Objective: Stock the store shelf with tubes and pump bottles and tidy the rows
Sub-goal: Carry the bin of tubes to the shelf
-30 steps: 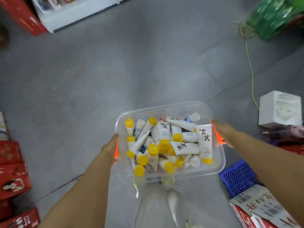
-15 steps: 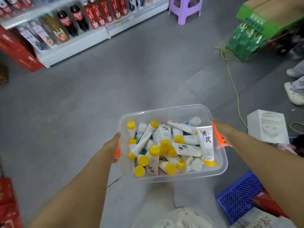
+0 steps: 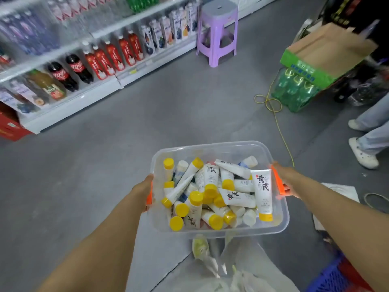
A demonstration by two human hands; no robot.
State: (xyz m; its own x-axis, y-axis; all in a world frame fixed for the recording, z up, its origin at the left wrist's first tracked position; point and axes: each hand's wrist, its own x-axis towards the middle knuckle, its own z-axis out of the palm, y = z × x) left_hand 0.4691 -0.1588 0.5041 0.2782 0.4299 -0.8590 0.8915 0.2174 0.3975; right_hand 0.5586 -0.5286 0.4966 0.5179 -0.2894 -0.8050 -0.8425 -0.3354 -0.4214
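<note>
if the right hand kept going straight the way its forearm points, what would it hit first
The right hand grips the orange handle and points inward, up and left, so it would first press into the clear bin wall, then the heaped tubes. Depth is hard to judge from this one view.

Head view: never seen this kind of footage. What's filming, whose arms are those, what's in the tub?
There is no machine here. A person wears one wide-angle camera on the head, looking forward and down, so the two bare arms reaching in from the bottom are their own. The left hand and the right hand each grip an orange handle on either side of a clear plastic tub, which they carry above the grey floor. A loose pile of white tubes, most with yellow caps, lies in the tub. Ahead on the left is a drinks shelf; a purple stool stands beyond. Someone else's legs show at the right edge.
</note>
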